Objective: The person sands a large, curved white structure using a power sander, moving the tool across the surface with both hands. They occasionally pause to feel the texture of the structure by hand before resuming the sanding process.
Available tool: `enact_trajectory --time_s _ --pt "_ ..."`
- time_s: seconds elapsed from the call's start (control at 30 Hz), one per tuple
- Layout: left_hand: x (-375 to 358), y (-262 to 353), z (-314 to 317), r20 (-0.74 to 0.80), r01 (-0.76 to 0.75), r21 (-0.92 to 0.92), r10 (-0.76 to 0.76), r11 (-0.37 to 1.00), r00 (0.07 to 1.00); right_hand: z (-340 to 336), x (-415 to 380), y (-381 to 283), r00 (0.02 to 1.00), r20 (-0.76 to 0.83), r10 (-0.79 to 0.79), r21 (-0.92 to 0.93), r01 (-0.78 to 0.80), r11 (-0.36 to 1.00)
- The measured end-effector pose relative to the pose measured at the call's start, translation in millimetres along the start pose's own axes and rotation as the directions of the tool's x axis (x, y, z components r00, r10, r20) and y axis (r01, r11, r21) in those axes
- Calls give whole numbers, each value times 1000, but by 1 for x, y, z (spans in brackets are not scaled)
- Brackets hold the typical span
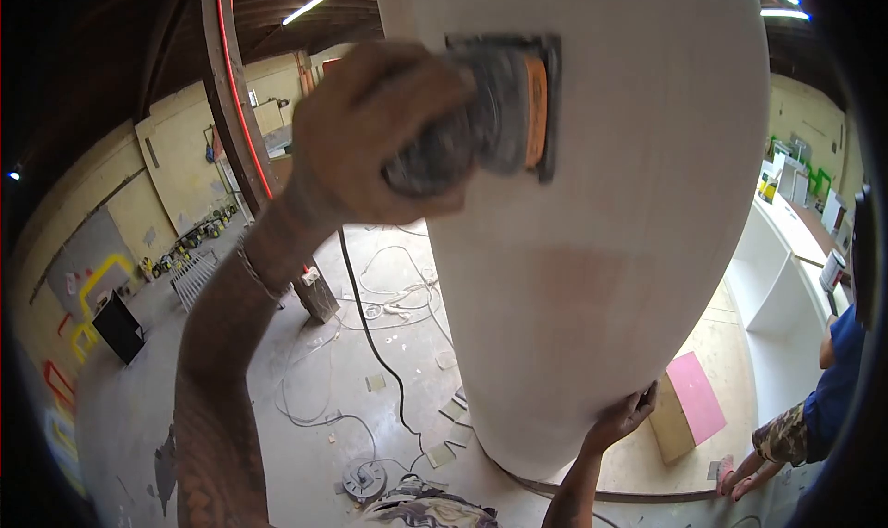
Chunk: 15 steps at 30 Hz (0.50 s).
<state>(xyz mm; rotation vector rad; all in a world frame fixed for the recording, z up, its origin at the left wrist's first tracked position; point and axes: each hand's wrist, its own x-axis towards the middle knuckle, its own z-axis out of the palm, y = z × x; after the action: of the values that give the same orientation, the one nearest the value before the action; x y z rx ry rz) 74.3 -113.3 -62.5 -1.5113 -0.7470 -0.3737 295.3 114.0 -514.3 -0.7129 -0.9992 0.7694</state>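
Note:
My left hand [370, 130] is wrapped round an electric sander [504, 111], black with an orange band. The sander's square pad lies against the upper part of a tall, pale, rounded column [592, 223]. A faint pinkish patch shows lower on this surface. Low on the column's right side, my right hand [629, 412] rests against it, fingers loosely apart and holding nothing. Below my left hand a black cord [365, 315] hangs down to the floor. Some blur covers the left hand and the sander.
Cables, scraps and a round cord reel [364, 480] lie on the dusty floor [305, 389]. A box with a pink side [696, 398] stands right of the column, near white shelving [768, 287]. A person in a blue shirt [832, 371] is at the right edge.

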Motion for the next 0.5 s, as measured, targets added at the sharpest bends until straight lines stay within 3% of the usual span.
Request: enact_trajectory --time_s 0.07,0.17,0.23,0.3,0.37,0.47,0.5 --pt "-17 28 1 30 98 -69 -96 993 995 8 -10 -21 991 -62 -117 -209 102 973" --pt "-40 63 2 73 167 -98 -160 981 984 22 -31 -75 868 147 -474 -334 494 803" --pt "-55 84 7 83 186 -131 -177 974 981 31 -52 -120 801 394 -451 -232 561 795" --pt "-64 102 8 112 181 -142 -166 973 980 51 -65 -149 643 453 -618 131 638 759" --pt "-68 121 3 202 240 -149 -208 959 957 72 -65 -179 469 462 -753 222 761 610" --pt "-77 136 3 222 278 -187 -235 942 946 115 -70 -200 485 360 -797 201 794 574" --pt "-82 139 6 201 276 -181 -240 944 950 126 -75 -200 526 379 -761 243 737 630"
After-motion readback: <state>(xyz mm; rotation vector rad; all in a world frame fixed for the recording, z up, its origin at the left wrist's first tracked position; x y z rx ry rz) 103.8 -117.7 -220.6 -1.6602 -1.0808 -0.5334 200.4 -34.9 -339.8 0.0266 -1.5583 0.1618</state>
